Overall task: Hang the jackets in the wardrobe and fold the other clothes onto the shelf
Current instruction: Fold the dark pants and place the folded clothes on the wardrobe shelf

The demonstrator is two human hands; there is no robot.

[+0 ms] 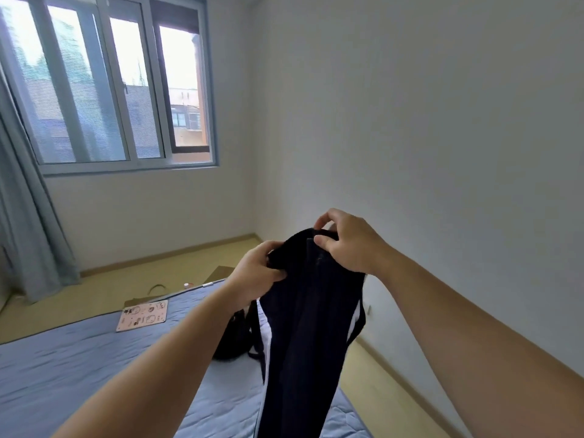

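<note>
Head view: left hand point(259, 273) and right hand point(346, 245) each pinch the top edge of dark striped trousers point(303, 327) hanging above the blue mattress point(79, 358). Align both top corners evenly before folding.

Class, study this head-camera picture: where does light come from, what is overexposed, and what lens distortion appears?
Head view: daylight comes through the window, its upper panes blown out white; its frame leans and bows, a wide-angle effect; the dark garment, gripped by the left hand and right hand, shows hardly any fold detail.
</note>
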